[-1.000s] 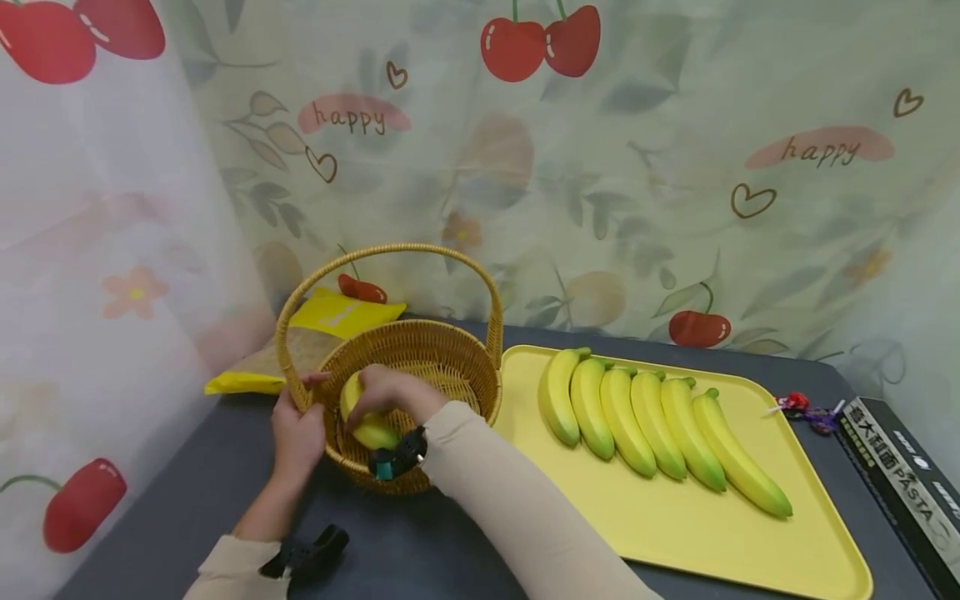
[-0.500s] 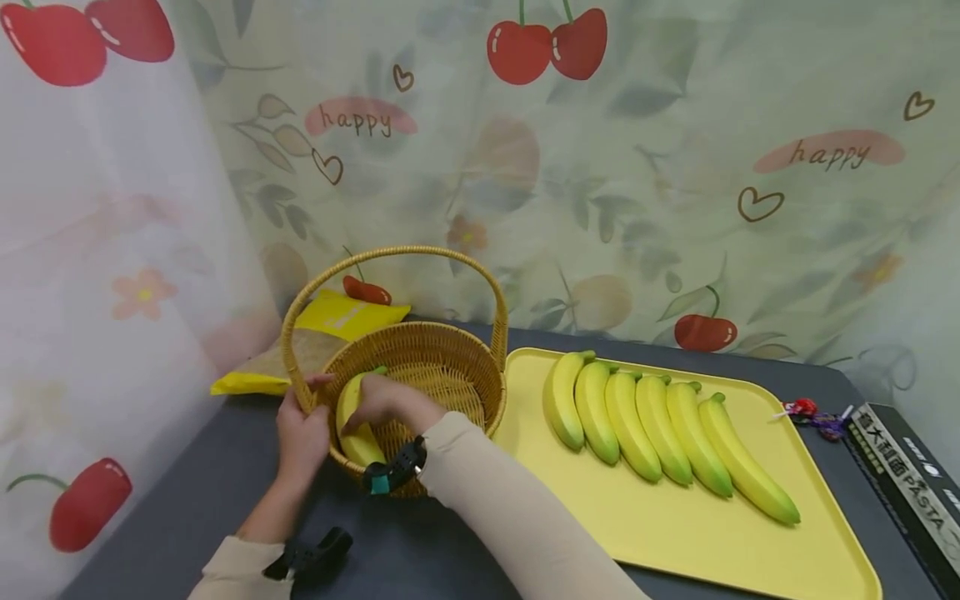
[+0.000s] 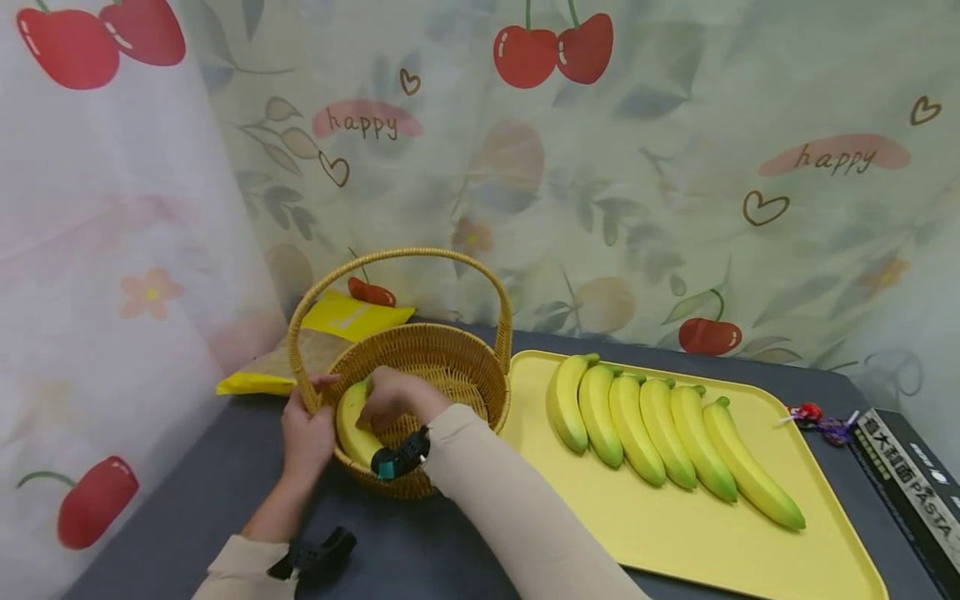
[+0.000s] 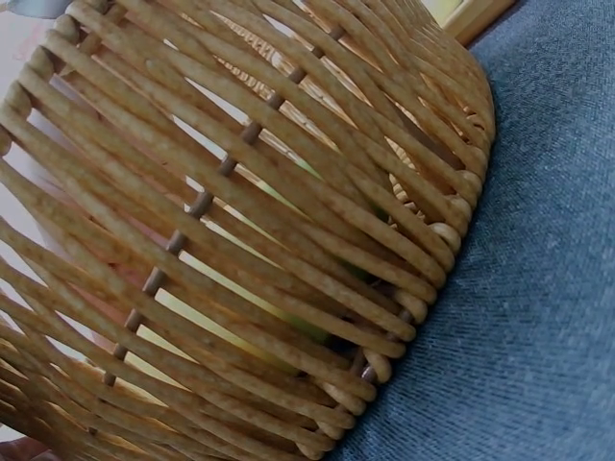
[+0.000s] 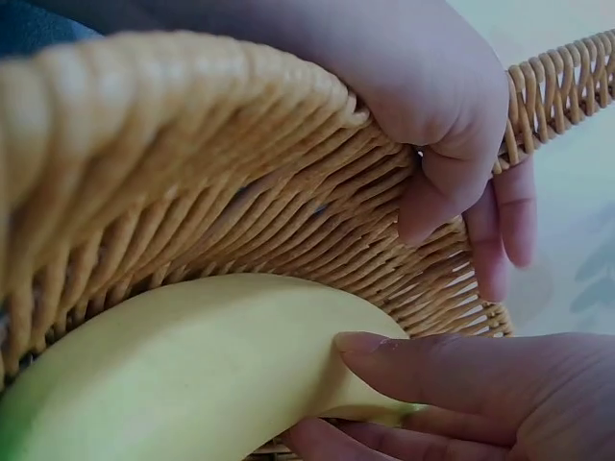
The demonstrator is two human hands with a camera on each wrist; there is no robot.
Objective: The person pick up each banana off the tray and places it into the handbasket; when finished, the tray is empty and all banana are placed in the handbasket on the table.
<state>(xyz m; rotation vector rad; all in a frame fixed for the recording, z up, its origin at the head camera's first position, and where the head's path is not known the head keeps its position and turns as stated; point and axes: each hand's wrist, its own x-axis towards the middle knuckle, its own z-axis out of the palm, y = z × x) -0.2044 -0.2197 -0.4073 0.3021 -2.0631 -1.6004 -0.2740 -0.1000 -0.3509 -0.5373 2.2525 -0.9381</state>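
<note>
The wicker basket (image 3: 480,371) with a tall arched handle stands on the dark table. My left hand (image 3: 307,437) grips its left rim at the foot of the handle; in the right wrist view the left thumb hooks inside the rim. A yellow banana (image 3: 351,427) with a green tip lies in the basket along the left wall. Reaching in from the right, my right hand (image 3: 399,396) pinches the banana near its stem end, thumb on top and fingers at its lower side in the right wrist view. Through the weave (image 4: 240,192), the left wrist view shows strips of the banana.
Several bananas (image 3: 637,429) lie in a row on a yellow tray (image 3: 600,517) to the basket's right. Behind the basket is a yellow-and-brown bag (image 3: 352,317). Lollipops (image 3: 825,425) and a black pasta box (image 3: 911,483) are at the far right. A printed curtain (image 3: 450,167) hangs behind.
The banana has settled leftward against the basket's wall, and my right hand has shifted slightly with it. My left hand keeps its grip on the rim. The head view has turned slightly left.
</note>
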